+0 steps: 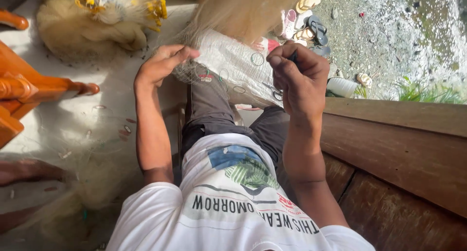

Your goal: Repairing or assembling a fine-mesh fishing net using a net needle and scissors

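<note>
A seated person in a white printed T-shirt point(233, 202) and dark trousers point(214, 110) works a fine, pale fishing net point(228, 61) drawn across the lap, seen from a head-worn camera looking down. The left hand point(163, 63) rests on the near-left edge of the net, its grip pressed together with fingertips pinching the mesh. The right hand point(299, 73), raised just right of the net, is curled tight, thumb against forefinger around what appears to be a small dark tool point(293, 56); most of it is hidden by the fingers, so its kind cannot be told. Small rings point(257, 59) lie scattered through the mesh between the two hands, and a pair of scissors point(275, 91) sits on the net just below the right hand. At far left, a heaped bundle of netting with yellow floats point(97, 17) lies on the pale floor point(73, 119), with the orange wooden arm of a chair point(29, 85) at the left edge. A dark wooden ledge point(399, 144) runs along the right. Beyond it, on far gravel ground point(384, 32), several sandals point(309, 22) are lined up in sunlight, near a tuft of grass point(418, 91).
</note>
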